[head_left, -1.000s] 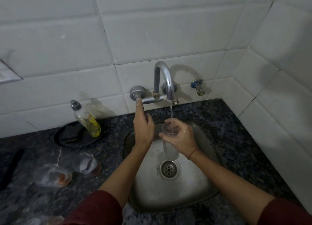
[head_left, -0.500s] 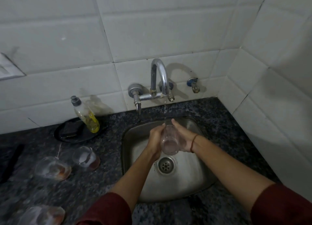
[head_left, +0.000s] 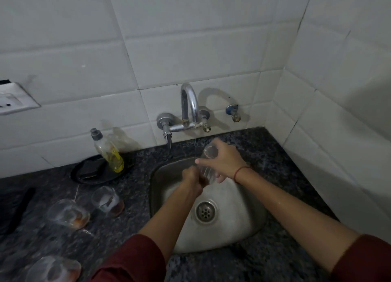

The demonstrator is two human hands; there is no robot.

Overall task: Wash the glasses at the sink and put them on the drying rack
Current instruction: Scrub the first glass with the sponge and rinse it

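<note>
Standing over the sink (head_left: 155, 188), the person had one clear glass (head_left: 206, 171) held in both hands above the basin, just below and in front of the tap (head_left: 189, 106). The glass lay tilted, its mouth turned up towards the wall. The right hand (head_left: 225, 163) was wrapped round its upper part, with fingers laid across the side. The left hand (head_left: 191, 179) was curled about its base. Whether water was running onto it I could not make out in that dim light.

It looked to me like the washing step itself, with this glass being rubbed or rinsed and nothing yet racked. On the counter (head_left: 131, 197) to the left, well apart from the basin, stood the other glasses (head_left: 108, 201), three of them with brownish dregs, near a soap bottle (head_left: 108, 152).

The next move, as I judged it, called for tipping the glass to drain while one hand kept a firm hold on the wet, slippery side, then carrying it to the drying rack. No rack was anywhere in sight from where I watched.
</note>
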